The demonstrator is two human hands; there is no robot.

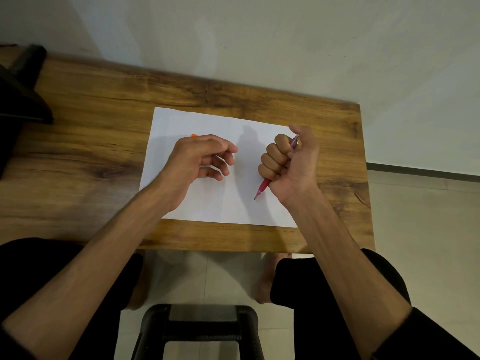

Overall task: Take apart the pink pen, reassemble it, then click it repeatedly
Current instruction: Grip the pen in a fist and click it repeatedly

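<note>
Head view: our right hand fists the pink pen above the white paper.
Its tip slants toward the table's near edge, thumb at the top end. Our left hand hovers loosely curled, empty, beside something orange.
</note>
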